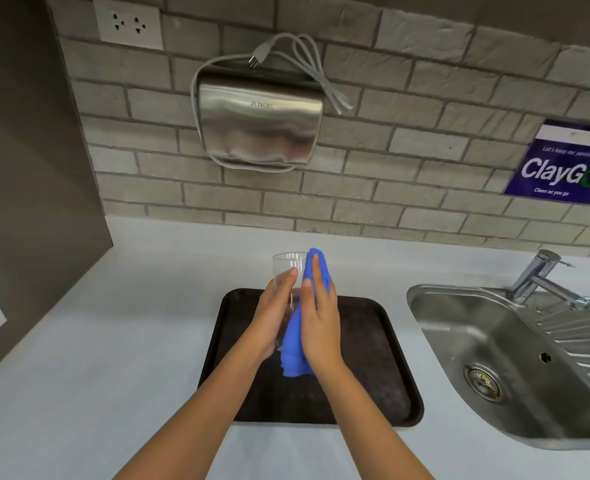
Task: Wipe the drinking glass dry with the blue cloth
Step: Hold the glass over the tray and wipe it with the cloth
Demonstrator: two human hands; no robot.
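A clear drinking glass (285, 268) is held upright above the dark tray (373, 358), its rim toward the wall. My left hand (274, 315) wraps around its left side, thumb on the front. My right hand (319, 317) presses the blue cloth (295, 344) flat against the glass's right side, fingers straight and pointing up. The cloth runs from above the fingertips down past the glass's base and hangs loose below. The lower part of the glass is hidden by the hands and cloth.
A steel sink (505, 358) with a tap (539, 275) lies to the right. A metal hand dryer (259, 123) with a loose cord hangs on the brick wall. A dark panel (27, 168) bounds the white counter (96, 341) on the left.
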